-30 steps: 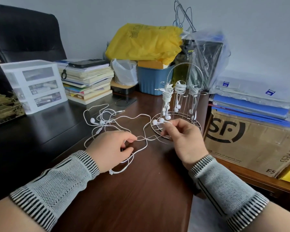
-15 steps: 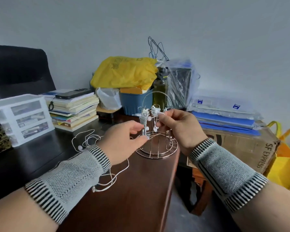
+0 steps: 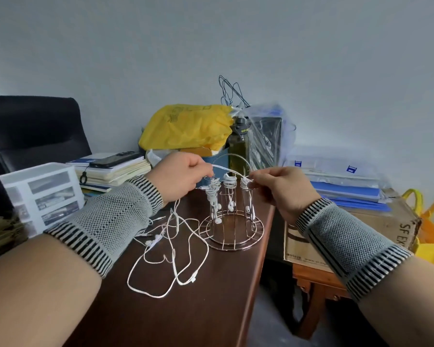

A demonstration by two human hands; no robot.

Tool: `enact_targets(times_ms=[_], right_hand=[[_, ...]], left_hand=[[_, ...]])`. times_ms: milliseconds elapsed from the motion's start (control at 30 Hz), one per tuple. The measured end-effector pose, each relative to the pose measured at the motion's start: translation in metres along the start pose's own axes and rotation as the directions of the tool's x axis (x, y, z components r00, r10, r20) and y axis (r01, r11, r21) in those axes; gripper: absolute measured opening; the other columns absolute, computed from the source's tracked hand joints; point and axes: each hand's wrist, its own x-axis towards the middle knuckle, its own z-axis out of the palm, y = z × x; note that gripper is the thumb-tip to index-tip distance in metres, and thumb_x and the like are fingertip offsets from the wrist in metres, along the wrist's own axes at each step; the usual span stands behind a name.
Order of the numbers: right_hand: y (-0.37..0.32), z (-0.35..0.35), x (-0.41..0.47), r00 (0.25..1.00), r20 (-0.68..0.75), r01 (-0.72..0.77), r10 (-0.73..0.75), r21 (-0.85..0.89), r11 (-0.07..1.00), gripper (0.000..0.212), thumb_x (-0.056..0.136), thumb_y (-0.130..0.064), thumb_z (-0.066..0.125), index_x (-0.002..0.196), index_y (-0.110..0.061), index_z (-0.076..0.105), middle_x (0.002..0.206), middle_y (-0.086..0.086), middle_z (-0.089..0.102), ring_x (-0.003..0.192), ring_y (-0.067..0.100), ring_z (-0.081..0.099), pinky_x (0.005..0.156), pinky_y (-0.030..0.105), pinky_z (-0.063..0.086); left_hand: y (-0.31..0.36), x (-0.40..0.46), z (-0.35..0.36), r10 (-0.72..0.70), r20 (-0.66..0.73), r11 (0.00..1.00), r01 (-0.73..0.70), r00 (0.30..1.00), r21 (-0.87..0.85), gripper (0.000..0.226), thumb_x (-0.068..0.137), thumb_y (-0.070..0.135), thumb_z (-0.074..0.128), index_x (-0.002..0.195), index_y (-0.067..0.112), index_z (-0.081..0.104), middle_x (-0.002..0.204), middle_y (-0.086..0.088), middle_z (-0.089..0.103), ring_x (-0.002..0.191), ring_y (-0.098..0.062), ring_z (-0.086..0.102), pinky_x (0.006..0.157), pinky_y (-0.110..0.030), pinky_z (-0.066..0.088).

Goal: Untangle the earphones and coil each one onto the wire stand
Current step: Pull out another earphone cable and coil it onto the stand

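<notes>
Two hands pinch one white earphone cord [image 3: 232, 170], stretched roughly level between them above the wire stand [image 3: 232, 219]. The left hand [image 3: 179, 177] holds its fingers closed on the cord at the left post; the right hand [image 3: 283, 187] pinches the other end just beside the right post, and is the nearer to it. The slack falls to the tangled earphones [image 3: 171, 249] on the bench [image 3: 176, 309].
</notes>
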Motion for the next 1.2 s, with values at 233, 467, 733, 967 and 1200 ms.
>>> enact_targets(times_ms=[233, 467, 733, 967, 1200], right_hand=[[-0.012, 0.012, 0.001, 0.968, 0.199, 0.216, -0.15, -0.366, 0.905, 0.011, 0.083, -0.015, 0.072, 0.08, -0.004, 0.072, 0.077, 0.017, 0.072, 0.063, 0.02, 0.06, 0.072, 0.041, 0.056], [-0.021, 0.005, 0.015, 0.933, 0.301, 0.347, -0.197, -0.609, 0.713, 0.014, 0.091, -0.017, 0.063, 0.088, -0.008, 0.073, 0.081, 0.008, 0.074, 0.07, 0.017, 0.066, 0.078, 0.034, 0.058], [-0.018, 0.033, 0.052, 0.925, 0.294, 0.37, -0.241, -0.843, 0.389, 0.027, 0.097, -0.018, 0.048, 0.11, -0.015, 0.072, 0.104, 0.004, 0.072, 0.088, 0.02, 0.067, 0.083, 0.033, 0.055], [-0.001, 0.048, 0.056, 0.915, 0.384, 0.402, -0.123, -0.89, 0.213, 0.027, 0.094, -0.023, 0.049, 0.108, -0.021, 0.072, 0.109, 0.002, 0.069, 0.094, 0.021, 0.064, 0.084, 0.034, 0.054], [-0.005, 0.029, 0.047, 0.89, 0.437, 0.454, -0.133, -0.875, 0.166, 0.04, 0.092, -0.014, 0.046, 0.129, -0.024, 0.06, 0.125, 0.005, 0.056, 0.111, 0.021, 0.056, 0.092, 0.031, 0.046]], left_hand=[[0.0, 0.02, -0.005, -0.019, -0.07, 1.0, 0.02, 0.997, 0.008, 0.023, 0.094, 0.027, 0.058, 0.084, 0.01, 0.07, 0.038, 0.014, 0.036, 0.037, -0.005, 0.029, 0.046, -0.023, 0.024], [-0.003, 0.023, -0.016, -0.028, -0.234, 0.992, 0.055, 0.972, 0.11, 0.025, 0.093, 0.03, 0.06, 0.07, 0.025, 0.07, 0.05, 0.005, 0.049, 0.053, -0.015, 0.043, 0.053, -0.024, 0.036], [-0.01, -0.001, -0.006, -0.107, -0.114, 0.994, 0.102, 0.988, -0.049, 0.018, 0.092, 0.022, 0.06, 0.079, 0.016, 0.072, 0.033, 0.018, 0.04, 0.047, -0.004, 0.033, 0.05, -0.022, 0.026], [-0.015, -0.018, 0.006, -0.062, 0.027, 0.997, 0.061, 0.998, 0.047, 0.019, 0.092, 0.026, 0.062, 0.083, 0.016, 0.076, 0.047, 0.008, 0.042, 0.039, -0.002, 0.034, 0.047, -0.024, 0.028], [-0.026, -0.022, 0.027, -0.043, 0.067, 0.988, 0.033, 0.997, 0.152, 0.034, 0.095, 0.026, 0.058, 0.092, -0.005, 0.071, 0.048, -0.003, 0.031, 0.042, -0.013, 0.028, 0.039, -0.008, 0.028]])
